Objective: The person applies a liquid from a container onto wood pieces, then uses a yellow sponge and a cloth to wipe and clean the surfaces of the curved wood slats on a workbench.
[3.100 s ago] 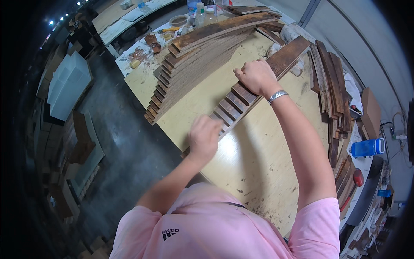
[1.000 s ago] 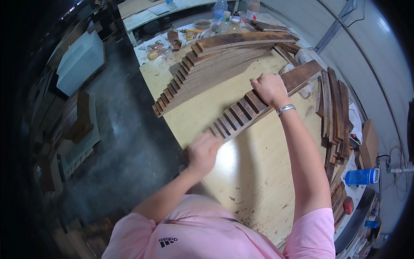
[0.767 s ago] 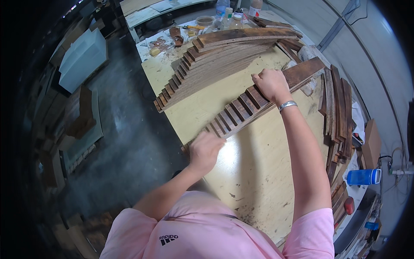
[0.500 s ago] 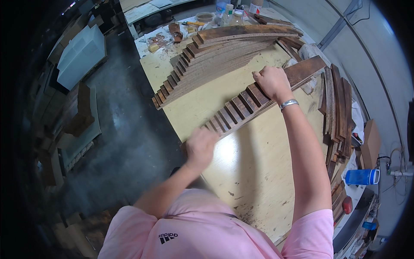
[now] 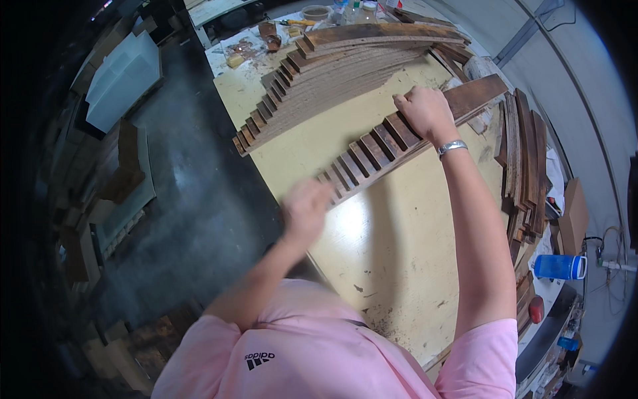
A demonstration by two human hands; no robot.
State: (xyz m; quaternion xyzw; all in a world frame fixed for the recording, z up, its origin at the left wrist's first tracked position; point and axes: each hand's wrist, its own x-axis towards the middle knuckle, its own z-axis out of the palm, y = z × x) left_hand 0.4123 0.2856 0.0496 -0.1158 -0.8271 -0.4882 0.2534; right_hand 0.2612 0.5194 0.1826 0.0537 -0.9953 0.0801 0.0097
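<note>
A stack of brown wooden boards (image 5: 373, 153), staggered like steps, lies diagonally across the pale tabletop (image 5: 425, 219). My right hand (image 5: 426, 113), a silver band at its wrist, is closed over the upper part of this stack, fingers curled onto the boards. At the stack's lower left end is my left hand (image 5: 307, 207), smeared by motion, so its fingers cannot be made out. Beyond lies a second, larger stepped stack of similar boards (image 5: 372, 56), reaching along the far side of the table with its pale edges showing.
More dark boards (image 5: 525, 159) stand bunched along the right edge. A blue bottle (image 5: 559, 267) and a red object (image 5: 536, 309) lie at the right. Jars and a bowl (image 5: 316, 12) sit at the back. Left of the table are the dark floor (image 5: 193, 199) and a white box (image 5: 123, 83).
My left hand stays blurred near the lower end of the stack, shifted slightly. The right hand keeps its place on the boards. The whole view has moved a little.
</note>
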